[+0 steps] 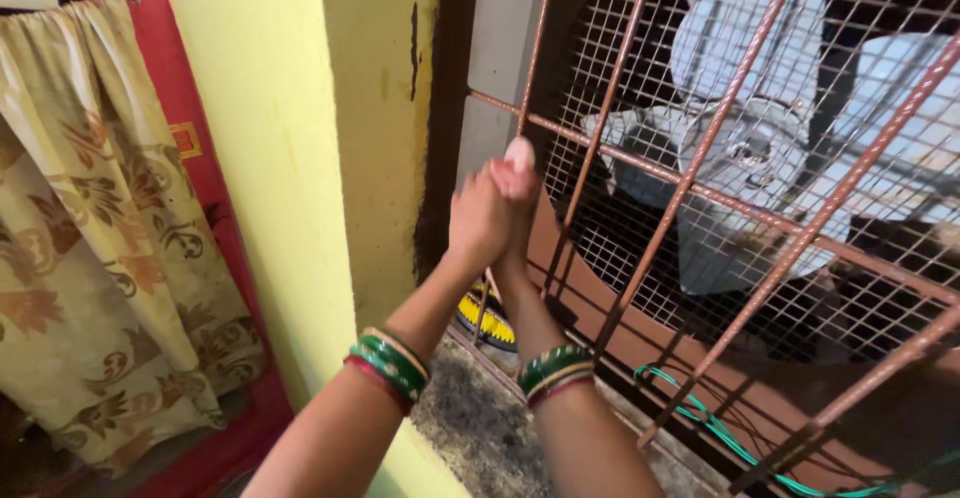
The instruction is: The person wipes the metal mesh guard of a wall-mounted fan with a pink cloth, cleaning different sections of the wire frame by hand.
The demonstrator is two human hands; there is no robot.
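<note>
Both my arms are raised toward the window grille, a frame of rusty-brown bars backed with fine wire mesh. My left hand and my right hand are pressed together just at the grille's left edge, beside the dark window frame. The left is folded over the right, and I cannot tell from here whether either grip is clenched on a bar, on the mesh, or on some small thing between the palms; only a pale fingertip shows at the top. Green and red bangles sit on my left wrist, and a like set is on the right.

Behind the mesh stands a large fan with pale blue-grey blades and a metal hub, well back from my hands. A green cable runs along the sill below it, and something yellow and black lies low between my forearms. The yellow wall and a patterned curtain are off to my left.

As I judge it, I am at the stage of working on the grille's near edge with both hands, at a fastening or a bar there. What comes next would call for a firm, steady pull or push close to the frame, with fingers kept clear of the mesh wires.
</note>
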